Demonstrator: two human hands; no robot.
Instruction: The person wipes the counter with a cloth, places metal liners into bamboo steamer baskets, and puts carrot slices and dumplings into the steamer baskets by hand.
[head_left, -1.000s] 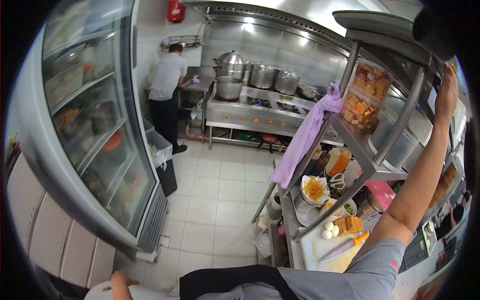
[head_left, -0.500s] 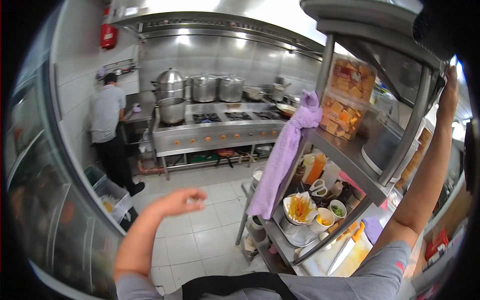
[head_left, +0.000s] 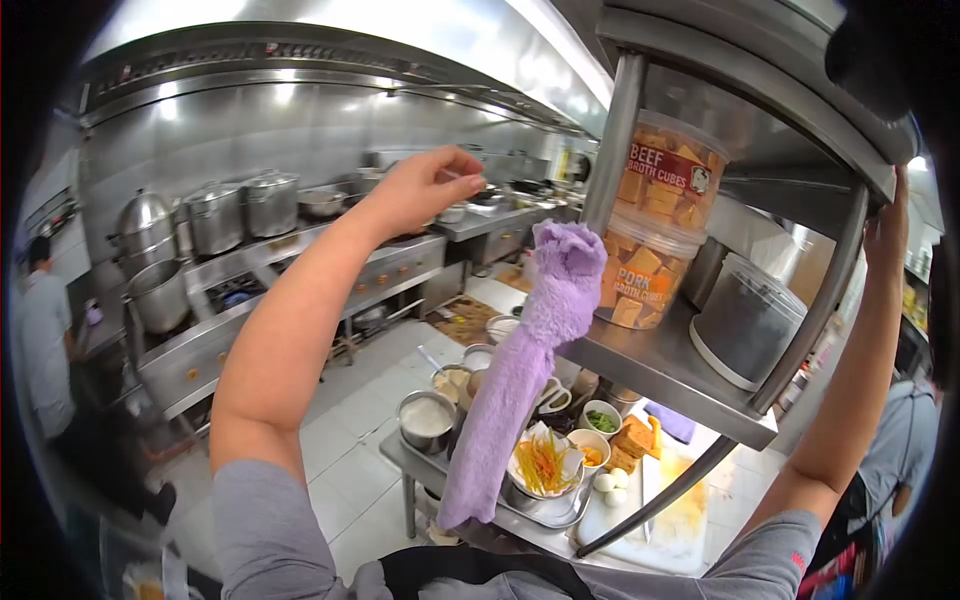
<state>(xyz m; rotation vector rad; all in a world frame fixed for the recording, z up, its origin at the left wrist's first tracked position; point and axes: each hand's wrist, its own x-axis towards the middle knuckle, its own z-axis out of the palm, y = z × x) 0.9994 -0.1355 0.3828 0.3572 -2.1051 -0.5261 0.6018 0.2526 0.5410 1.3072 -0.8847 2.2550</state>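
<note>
My left hand [head_left: 425,192] is raised over the aisle, its fingers loosely curled and apart from the thumb, holding nothing. To its right, a knotted lilac towel [head_left: 520,370] hangs from the post of a steel shelf. My right hand [head_left: 888,225] reaches up beside the outer edge of the top shelf [head_left: 760,85]; its fingertips are hidden. Between my arms, a tub of beef broth cubes [head_left: 665,185] stands stacked on a tub of pork broth cubes [head_left: 640,280]. A dark lidded container [head_left: 745,325] sits beside them.
Below are a cup of vegetable strips [head_left: 545,465], a bowl of chopped greens [head_left: 600,418], eggs [head_left: 610,485] and a knife [head_left: 650,490] on a cutting board [head_left: 685,520]. Stoves with large pots [head_left: 215,220] line the back. One person [head_left: 45,330] stands left, another [head_left: 895,440] right.
My view has swung to the right and moved nearer the shelf. My left hand has risen toward the towel. My right hand stays high by the top shelf.
</note>
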